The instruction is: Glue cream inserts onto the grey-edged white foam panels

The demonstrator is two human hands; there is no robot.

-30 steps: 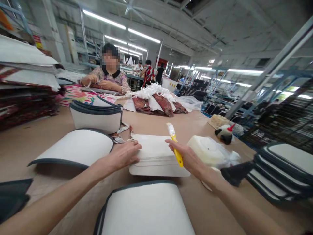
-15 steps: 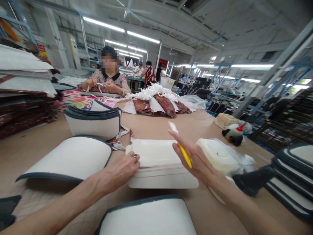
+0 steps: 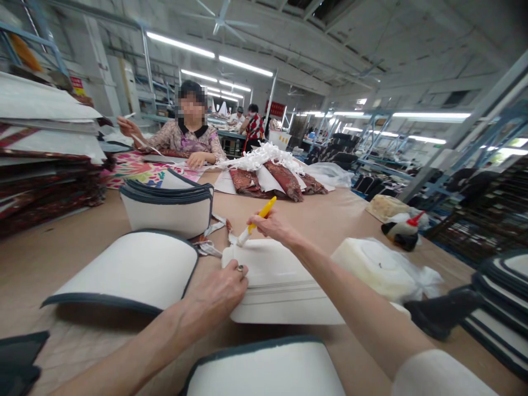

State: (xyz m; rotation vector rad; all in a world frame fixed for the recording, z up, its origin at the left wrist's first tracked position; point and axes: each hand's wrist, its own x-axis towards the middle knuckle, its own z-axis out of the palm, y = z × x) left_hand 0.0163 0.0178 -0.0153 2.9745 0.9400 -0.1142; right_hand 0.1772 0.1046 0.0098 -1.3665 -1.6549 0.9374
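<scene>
My right hand (image 3: 275, 225) grips a brush (image 3: 264, 209) by its yellow handle. The brush's white tip rests at the far left corner of the top white board (image 3: 280, 261), which lies on several similar boards with their near edges stepped. My left hand (image 3: 223, 286), a ring on one finger, is closed at the left edge of these boards; its fingertips are partly hidden. To the left sits a curved white panel (image 3: 127, 269) with dark edging, and another edged panel (image 3: 268, 368) is close to me. Behind stands a stack of curved panels (image 3: 169, 212).
A co-worker (image 3: 196, 132) sits across the table, holding a white strip. White strips (image 3: 268, 157) lie heaped over red patterned fabric. On the right are a bagged pale block (image 3: 371, 264), a red-tipped bottle (image 3: 404, 228) and a dark cylindrical object (image 3: 441, 311). Layered material (image 3: 45, 148) rises at left.
My right hand has moved left across the boards, turning the brush so its tip now touches the far left corner. My left hand stays at the boards' edge. The co-worker's hands have drawn apart.
</scene>
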